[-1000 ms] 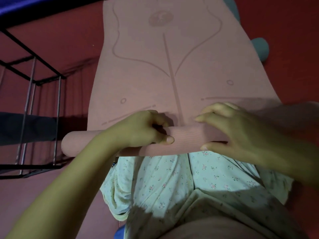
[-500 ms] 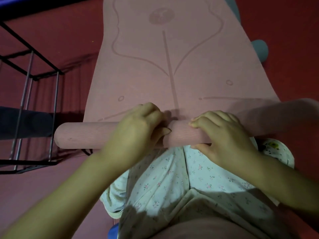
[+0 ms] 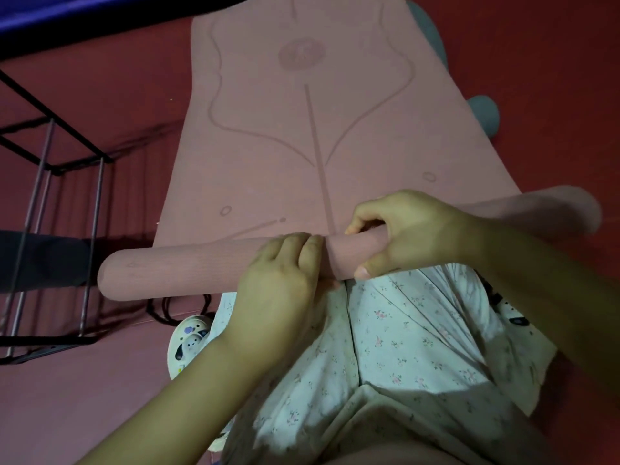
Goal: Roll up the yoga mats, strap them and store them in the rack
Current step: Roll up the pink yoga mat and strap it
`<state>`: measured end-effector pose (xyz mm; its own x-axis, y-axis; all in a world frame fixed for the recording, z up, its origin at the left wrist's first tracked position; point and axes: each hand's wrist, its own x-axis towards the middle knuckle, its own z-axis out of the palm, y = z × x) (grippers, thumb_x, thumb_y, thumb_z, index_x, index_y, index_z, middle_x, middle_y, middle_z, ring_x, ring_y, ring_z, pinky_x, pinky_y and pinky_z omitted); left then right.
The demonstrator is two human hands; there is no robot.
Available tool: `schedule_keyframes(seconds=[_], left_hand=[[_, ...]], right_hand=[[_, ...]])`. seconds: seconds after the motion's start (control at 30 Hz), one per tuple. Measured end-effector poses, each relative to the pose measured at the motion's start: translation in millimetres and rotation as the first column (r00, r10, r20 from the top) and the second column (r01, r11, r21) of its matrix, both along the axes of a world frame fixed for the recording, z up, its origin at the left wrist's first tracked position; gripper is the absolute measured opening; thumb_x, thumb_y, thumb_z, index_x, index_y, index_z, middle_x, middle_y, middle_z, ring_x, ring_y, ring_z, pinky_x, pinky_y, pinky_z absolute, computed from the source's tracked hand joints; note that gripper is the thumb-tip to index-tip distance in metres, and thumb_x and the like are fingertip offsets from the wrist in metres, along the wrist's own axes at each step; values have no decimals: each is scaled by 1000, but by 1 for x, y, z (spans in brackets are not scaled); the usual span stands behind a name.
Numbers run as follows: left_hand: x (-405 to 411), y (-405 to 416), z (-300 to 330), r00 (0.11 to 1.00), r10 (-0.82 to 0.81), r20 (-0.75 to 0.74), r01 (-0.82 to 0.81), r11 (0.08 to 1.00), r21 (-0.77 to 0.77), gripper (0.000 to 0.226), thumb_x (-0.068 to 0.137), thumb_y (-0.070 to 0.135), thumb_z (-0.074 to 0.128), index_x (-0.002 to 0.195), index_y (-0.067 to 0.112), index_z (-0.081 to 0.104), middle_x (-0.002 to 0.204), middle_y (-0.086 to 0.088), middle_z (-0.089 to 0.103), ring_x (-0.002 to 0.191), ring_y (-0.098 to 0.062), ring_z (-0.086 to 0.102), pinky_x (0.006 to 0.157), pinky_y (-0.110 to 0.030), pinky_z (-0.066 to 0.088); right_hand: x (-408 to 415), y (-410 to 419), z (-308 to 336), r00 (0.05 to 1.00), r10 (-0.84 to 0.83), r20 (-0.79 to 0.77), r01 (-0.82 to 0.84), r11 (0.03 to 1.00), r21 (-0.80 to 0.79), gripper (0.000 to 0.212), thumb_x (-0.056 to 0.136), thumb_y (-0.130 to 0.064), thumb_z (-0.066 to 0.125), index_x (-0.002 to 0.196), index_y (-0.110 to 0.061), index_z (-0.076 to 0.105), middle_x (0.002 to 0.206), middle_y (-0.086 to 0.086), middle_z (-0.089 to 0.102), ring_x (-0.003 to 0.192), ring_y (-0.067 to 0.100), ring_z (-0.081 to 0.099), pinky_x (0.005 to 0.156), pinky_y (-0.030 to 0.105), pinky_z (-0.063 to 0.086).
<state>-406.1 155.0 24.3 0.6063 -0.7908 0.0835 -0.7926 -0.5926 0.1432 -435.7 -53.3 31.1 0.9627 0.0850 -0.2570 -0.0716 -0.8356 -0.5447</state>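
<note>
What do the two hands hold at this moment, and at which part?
Both hold the rolled part of the pink yoga mat near its middle: the left hand curls over it, the right hand wraps it, thumb underneath.

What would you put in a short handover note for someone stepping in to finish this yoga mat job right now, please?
Left hand: fingers curled over the rolled part of the pink mat, near its middle.
Right hand: grips the same roll just to the right, thumb underneath.
Pink mat: only the near end is rolled; most of it lies flat on the red floor ahead.
Rack: to the left, with a dark rolled mat lying in it.
A teal roll lies past the mat's right edge.
Done: roll started.
Left: finish rolling, strap it, put it in the rack. No strap clearly visible.
</note>
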Motion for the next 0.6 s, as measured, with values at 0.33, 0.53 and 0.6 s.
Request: schedule_keyframes(seconds=[0.33,0.53,0.6], left_hand=[[40,-16,14,995,35,-93,-32,999,30,47,89,55,46,102,13,62,88,-3,64,78,-24,60,63,-32,42],[61,-30,26,949,83,-304,-32,985,170,38,90,50,51,99,14,62,81,2,60,79,-21,53,64,-31,34],[71,-34,33,926,99,-363,-17,975,223,39,89,51,53,97,14,63,79,1,60,80,-21,54,67,-32,39]], right_hand=[[29,-12,25,977,34,-210,-17,997,81,41,69,-51,75,106,-37,66,96,-21,66,91,0,60,81,19,46],[-5,-20,8,996,-81,48,85,992,-92,72,69,-61,68,133,-31,51,124,-12,51,117,12,47,105,35,33],[-21,-20,-1,958,-64,280,105,985,-135,65,70,-55,70,126,-25,57,118,-5,56,112,21,52,102,46,35]])
